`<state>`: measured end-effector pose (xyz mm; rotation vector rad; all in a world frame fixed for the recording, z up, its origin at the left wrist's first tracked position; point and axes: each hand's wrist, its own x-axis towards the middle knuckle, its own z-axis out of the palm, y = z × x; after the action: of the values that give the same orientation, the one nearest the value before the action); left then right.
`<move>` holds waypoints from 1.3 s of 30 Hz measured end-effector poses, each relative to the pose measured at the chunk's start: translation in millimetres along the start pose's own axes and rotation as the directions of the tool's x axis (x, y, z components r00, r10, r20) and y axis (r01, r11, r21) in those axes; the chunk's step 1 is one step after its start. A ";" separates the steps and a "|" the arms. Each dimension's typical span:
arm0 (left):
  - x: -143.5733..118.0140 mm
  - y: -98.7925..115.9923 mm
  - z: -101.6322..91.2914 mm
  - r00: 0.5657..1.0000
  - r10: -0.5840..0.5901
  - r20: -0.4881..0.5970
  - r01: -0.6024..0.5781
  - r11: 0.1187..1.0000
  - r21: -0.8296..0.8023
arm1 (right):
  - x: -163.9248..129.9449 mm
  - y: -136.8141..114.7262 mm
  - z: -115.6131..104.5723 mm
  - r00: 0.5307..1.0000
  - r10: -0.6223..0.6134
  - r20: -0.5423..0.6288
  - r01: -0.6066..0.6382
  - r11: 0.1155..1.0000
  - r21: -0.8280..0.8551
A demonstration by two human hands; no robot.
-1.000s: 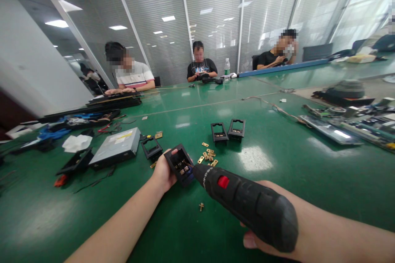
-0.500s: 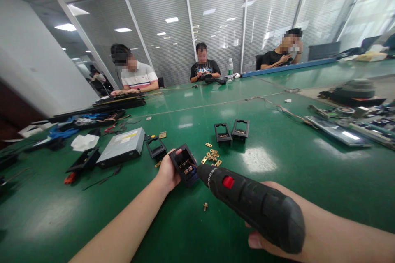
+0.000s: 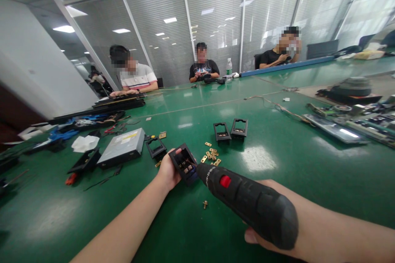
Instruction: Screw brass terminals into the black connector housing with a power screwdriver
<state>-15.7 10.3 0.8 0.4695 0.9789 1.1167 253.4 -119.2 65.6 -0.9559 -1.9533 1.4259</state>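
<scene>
My left hand [image 3: 169, 171] grips a black plastic housing [image 3: 182, 157], tilted so its cavity with several brass screw terminals faces me. Wrapped round a black power screwdriver [image 3: 249, 201] with a red switch is my right hand [image 3: 271, 213], partly hidden behind the tool body. The driver's tip reaches into the housing's right side; the exact contact is too small to make out. Just beyond lie several small brass plates [image 3: 211, 155]. A loose brass screw [image 3: 205, 204] rests on the green table nearer me.
Two black frames [image 3: 222, 132] stand behind the brass plates, another frame [image 3: 156, 147] left of my hand. Farther left are a silver disc drive [image 3: 121, 148] and white paper [image 3: 85, 144]. Circuit boards [image 3: 367, 121] lie at right. Three people sit across the green table [image 3: 191, 109].
The power screwdriver and my right hand have shifted slightly left and up in view. The housing stays in my left hand, nearly still.
</scene>
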 end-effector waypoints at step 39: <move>20.6 -6.9 4.5 0.882 0.353 -0.313 -0.403 0.908 -0.111 | 60.4 53.3 -44.1 0.714 -0.331 -0.617 -0.425 0.495 -0.758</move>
<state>-6.2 26.7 -10.6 0.3713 1.0536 1.6489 262.7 -35.6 28.7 -1.6847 -1.9153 -0.2060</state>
